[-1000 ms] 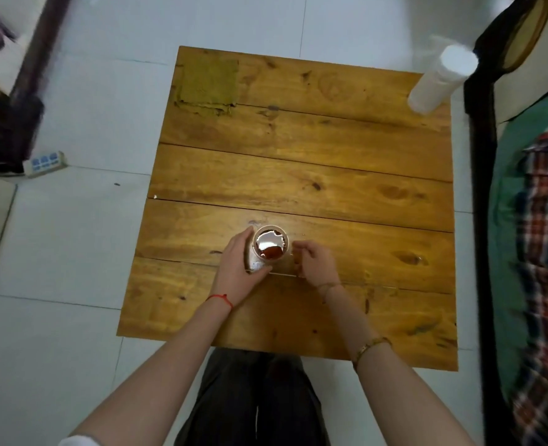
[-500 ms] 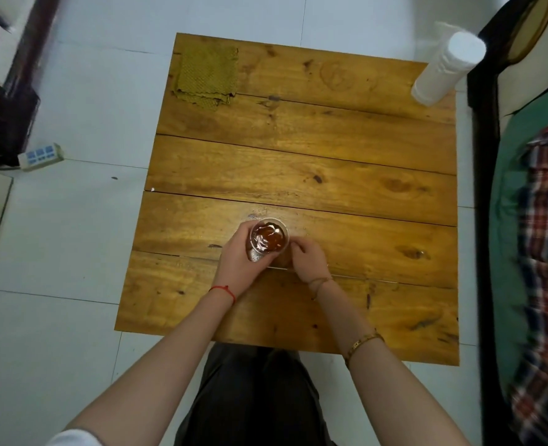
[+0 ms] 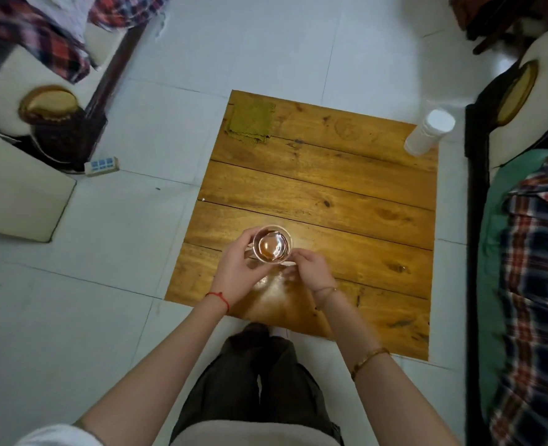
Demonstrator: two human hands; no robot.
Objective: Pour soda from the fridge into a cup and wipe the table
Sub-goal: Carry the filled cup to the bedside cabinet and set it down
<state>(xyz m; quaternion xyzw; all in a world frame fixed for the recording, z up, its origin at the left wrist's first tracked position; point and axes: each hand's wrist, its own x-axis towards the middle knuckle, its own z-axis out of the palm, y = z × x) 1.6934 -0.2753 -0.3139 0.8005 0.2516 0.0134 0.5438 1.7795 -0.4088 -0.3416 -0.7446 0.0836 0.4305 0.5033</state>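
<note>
A clear cup [image 3: 272, 243] holding dark brown soda is above the near part of the wooden table [image 3: 330, 201]. My left hand [image 3: 238, 268] grips the cup's left side, fingers curled round it. My right hand [image 3: 311, 268] holds the cup low on its right side, fingers curled at the base. A green cloth [image 3: 251, 122] lies at the table's far left corner. No soda bottle is in view.
A white stack of cups [image 3: 428, 132] stands at the table's far right corner. Dark furniture with cushions and plaid fabric [image 3: 530, 284] runs along the right. A power strip [image 3: 102, 165] lies on the tiled floor at left, beside a cushioned seat [image 3: 15, 188].
The view has pulled back and up, so the table looks smaller and more floor shows. Both hands stay on the cup, which appears raised off the table.
</note>
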